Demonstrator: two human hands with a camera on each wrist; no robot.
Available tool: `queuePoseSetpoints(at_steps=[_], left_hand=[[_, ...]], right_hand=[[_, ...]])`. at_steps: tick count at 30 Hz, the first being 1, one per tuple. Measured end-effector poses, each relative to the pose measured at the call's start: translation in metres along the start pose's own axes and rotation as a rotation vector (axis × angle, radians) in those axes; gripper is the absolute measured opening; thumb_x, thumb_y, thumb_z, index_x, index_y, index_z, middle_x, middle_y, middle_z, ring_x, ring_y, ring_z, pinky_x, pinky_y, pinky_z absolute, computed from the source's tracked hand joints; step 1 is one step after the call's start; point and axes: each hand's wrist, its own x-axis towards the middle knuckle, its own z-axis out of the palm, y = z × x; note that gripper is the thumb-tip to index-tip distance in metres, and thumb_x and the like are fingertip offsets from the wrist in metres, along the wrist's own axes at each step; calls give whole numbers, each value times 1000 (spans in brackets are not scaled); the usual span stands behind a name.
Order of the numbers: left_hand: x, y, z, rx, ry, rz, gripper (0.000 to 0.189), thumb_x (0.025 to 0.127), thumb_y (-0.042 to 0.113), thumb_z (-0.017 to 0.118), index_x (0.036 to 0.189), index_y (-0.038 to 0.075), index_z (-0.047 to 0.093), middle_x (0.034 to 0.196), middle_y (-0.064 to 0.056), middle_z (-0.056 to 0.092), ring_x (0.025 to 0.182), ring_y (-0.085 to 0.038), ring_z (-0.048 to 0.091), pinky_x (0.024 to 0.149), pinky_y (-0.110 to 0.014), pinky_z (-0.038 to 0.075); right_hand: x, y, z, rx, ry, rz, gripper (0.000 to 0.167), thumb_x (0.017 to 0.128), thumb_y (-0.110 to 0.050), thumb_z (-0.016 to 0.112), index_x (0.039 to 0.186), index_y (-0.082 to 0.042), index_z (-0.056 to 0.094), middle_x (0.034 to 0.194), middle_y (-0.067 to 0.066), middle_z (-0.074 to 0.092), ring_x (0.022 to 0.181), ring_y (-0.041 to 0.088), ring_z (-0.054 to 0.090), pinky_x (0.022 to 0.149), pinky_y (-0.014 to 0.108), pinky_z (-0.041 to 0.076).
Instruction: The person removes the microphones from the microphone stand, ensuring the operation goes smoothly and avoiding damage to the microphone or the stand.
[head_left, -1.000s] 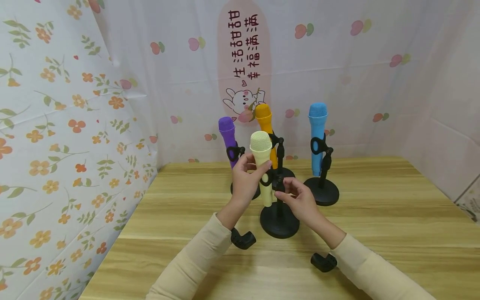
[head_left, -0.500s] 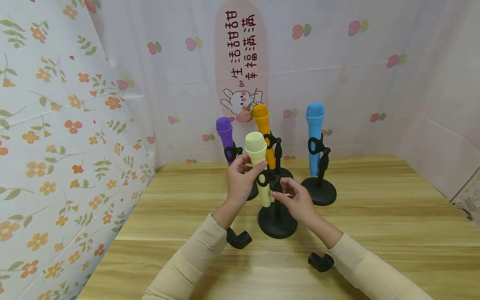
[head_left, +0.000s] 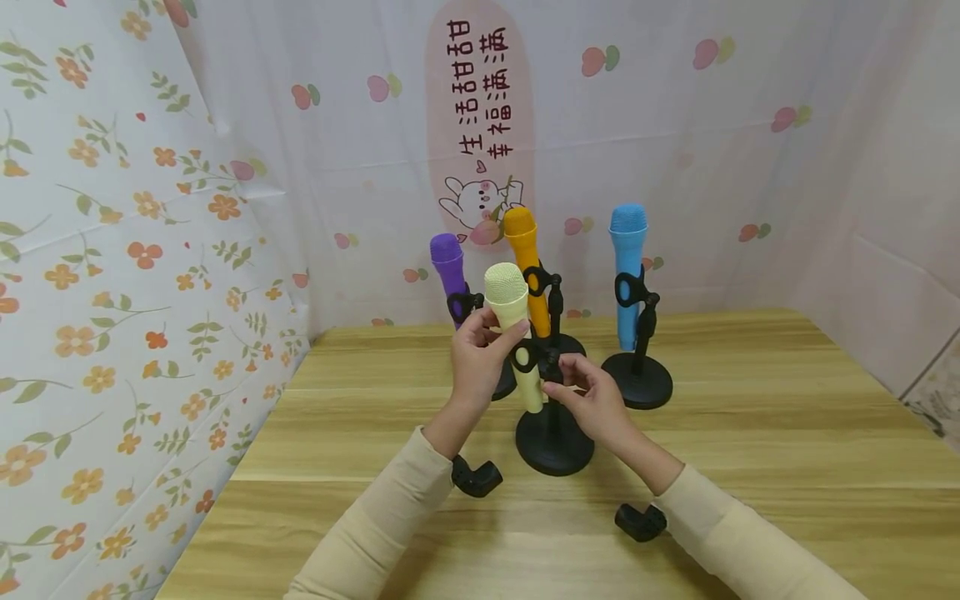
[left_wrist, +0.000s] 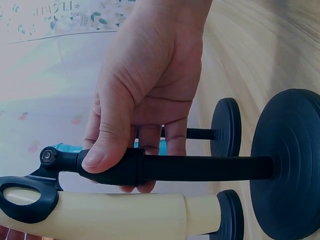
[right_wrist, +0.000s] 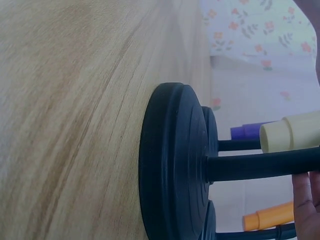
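Observation:
My left hand (head_left: pixel 477 360) pinches the pale yellow microphone (head_left: pixel 506 285) just under its mesh head. This microphone leans to the left in the ring clip (left_wrist: pixel 49 200) of a black desk stand (head_left: pixel 555 446). With thumb and fingers, my right hand (head_left: pixel 597 397) grips the thick collar (left_wrist: pixel 125 167) at the top of the stand's post, just below the clip joint. In the right wrist view, the stand's round base (right_wrist: pixel 175 160) lies flat on the wooden table, and the microphone's lower end (right_wrist: pixel 287 134) hangs beside the post.
Behind stand a purple microphone (head_left: pixel 447 258), an orange microphone (head_left: pixel 521 237) and, to the right, a blue microphone (head_left: pixel 628 242), each on a black stand. A black angular piece (head_left: pixel 477 478) shows by the left sleeve, another angular piece (head_left: pixel 640 522) by the right. Patterned cloth hangs behind.
The top of the yellow microphone has tipped a little farther left with my left hand. My right hand keeps its grip on the stand. The head view has shifted slightly.

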Motion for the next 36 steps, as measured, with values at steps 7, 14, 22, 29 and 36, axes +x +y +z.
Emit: queuePoseSetpoints(at_steps=[7, 14, 22, 29, 36], left_hand=[[6, -20, -2, -8, 17, 7, 29, 84, 7, 76, 109, -3, 66, 92, -4, 64, 75, -24, 56, 65, -23, 50], [7, -16, -3, -11, 15, 23, 29, 84, 12, 76, 108, 0, 66, 91, -6, 64, 72, -20, 56, 65, -24, 51], [10, -11, -3, -63, 26, -9, 26, 86, 10, 74, 107, -3, 65, 87, -2, 63, 69, -14, 55, 63, -24, 53], [10, -10, -4, -106, 29, -28, 27, 86, 9, 74, 107, -3, 64, 88, -3, 63, 71, -14, 56, 67, -27, 56], [11, -11, -4, -149, 37, -51, 26, 86, 10, 73, 107, -2, 64, 88, -4, 63, 74, -14, 57, 69, -29, 56]], right_hand=[[0, -3, 0, 7, -15, 27, 27, 88, -7, 72, 111, 1, 61, 97, 11, 56, 89, 21, 56, 71, 22, 51], [-8, -36, -1, -13, -19, 8, 21, 88, 3, 68, 107, 6, 59, 93, 14, 55, 87, 24, 56, 70, 22, 49], [-9, -41, -2, -14, -8, 10, 22, 88, 2, 69, 108, 6, 60, 92, 13, 55, 86, 23, 56, 70, 21, 49], [-9, -40, -2, -8, -11, 28, 21, 88, 2, 69, 107, 6, 60, 92, 13, 54, 87, 23, 55, 70, 22, 49], [-9, -41, -2, -1, -8, 31, 21, 88, 2, 69, 107, 6, 60, 93, 14, 54, 87, 24, 55, 71, 22, 49]])
